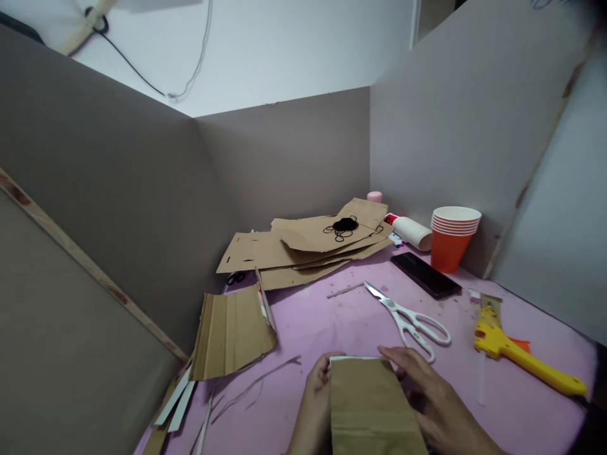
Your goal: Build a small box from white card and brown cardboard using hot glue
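A strip of brown cardboard (367, 398) with a white edge along its far end stands close in front of me at the bottom of the view. My left hand (318, 395) grips its left side, fingers curled behind it. On the right side, my right hand (427, 392) holds it too, with fingers at the top right corner; the thumb is hidden. White-handled scissors (403, 316) lie just beyond my right hand, blades pointing away to the left. Farther right rests a yellow glue gun (516, 354) with a clear glue stick (482, 379) beside it.
Stacked cardboard sheets (294, 253) with a black cord bundle (345, 225) lie at the back. Orange paper cups (450, 246), a black phone (425, 275) and a white roll (412, 232) sit at right. Bent cardboard (232, 335) and paper strips (183, 404) are left. Grey partitions (294, 164) surround the table.
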`<state>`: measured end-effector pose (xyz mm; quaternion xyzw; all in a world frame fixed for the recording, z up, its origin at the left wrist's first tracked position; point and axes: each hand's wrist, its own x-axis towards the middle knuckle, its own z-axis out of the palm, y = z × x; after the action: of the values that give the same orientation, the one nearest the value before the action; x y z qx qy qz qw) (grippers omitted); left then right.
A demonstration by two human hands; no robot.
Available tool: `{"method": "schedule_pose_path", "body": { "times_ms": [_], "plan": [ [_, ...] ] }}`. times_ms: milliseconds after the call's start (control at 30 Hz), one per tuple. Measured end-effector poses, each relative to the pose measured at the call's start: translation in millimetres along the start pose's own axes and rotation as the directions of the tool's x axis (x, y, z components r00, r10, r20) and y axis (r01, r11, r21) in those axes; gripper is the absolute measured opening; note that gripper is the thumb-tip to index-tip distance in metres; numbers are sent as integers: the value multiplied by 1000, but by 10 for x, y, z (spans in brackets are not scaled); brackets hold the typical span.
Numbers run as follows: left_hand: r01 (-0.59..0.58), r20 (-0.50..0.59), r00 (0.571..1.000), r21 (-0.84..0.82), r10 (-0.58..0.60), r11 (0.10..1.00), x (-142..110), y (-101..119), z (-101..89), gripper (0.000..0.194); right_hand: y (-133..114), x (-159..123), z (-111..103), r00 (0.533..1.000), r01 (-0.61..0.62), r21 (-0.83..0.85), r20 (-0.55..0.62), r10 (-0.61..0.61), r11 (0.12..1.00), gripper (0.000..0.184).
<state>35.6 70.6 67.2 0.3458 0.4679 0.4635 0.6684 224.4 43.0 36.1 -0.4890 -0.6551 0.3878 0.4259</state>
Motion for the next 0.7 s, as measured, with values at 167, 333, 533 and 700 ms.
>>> {"method": "schedule_pose_path", "body": {
  "times_ms": [167, 333, 533, 700],
  "plan": [
    [-34, 32, 999, -6, 34, 999, 20, -22, -28, 34, 15, 27, -61, 996, 88, -175, 16, -87, 981, 36],
    [-63, 53, 997, 78, 59, 995, 26, -54, -68, 31, 35, 65, -49, 996, 63, -142, -58, -72, 988, 39],
    [-244, 103, 968, 619, 230, 746, 55, 183, -77, 38, 60, 175, -96, 1000, -11, -2, 10, 11, 1000, 38],
    [-287, 150, 940, 836, 308, 468, 63, 525, 59, 32, 46, 168, -75, 998, 59, 34, 25, -60, 998, 41]
  ]
}}
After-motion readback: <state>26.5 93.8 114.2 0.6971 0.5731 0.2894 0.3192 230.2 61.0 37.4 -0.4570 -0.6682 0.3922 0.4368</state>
